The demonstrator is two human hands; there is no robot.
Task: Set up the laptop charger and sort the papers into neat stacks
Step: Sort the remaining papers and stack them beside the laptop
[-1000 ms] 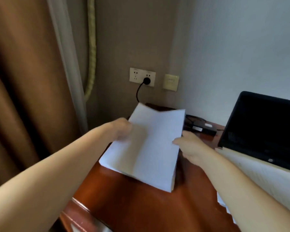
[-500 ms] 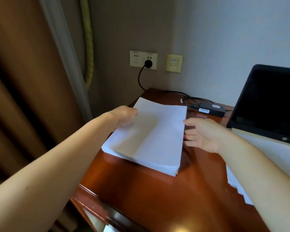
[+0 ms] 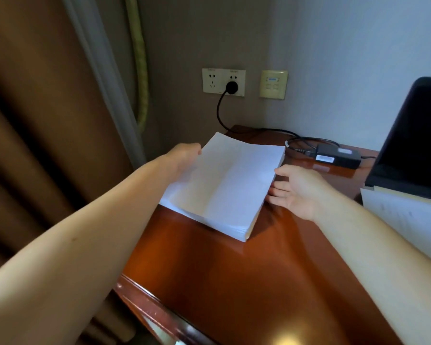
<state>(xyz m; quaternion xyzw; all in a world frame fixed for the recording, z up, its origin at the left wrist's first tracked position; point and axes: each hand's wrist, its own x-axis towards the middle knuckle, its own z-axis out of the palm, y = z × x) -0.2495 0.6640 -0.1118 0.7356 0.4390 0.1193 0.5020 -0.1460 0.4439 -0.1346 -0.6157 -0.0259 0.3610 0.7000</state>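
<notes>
A thick stack of white paper (image 3: 224, 185) lies flat on the red-brown desk (image 3: 234, 282) near its far left corner. My left hand (image 3: 184, 155) rests against the stack's left edge; its fingers are hidden behind the sheets. My right hand (image 3: 296, 190) is at the stack's right side, fingers straight and touching the edge. The black charger brick (image 3: 337, 158) lies behind the stack, its cable running to a plug (image 3: 232, 87) in the wall socket. The dark laptop (image 3: 413, 145) stands open at the right.
More white sheets (image 3: 403, 217) lie in front of the laptop at the right edge. A second wall plate (image 3: 273, 84) sits right of the socket. Brown curtains (image 3: 35, 145) hang on the left. The desk's front edge (image 3: 144, 302) runs diagonally at lower left.
The stack has gone from held above the desk to lying flat on it. My right hand has let go and opened against the right edge. The view has tilted down.
</notes>
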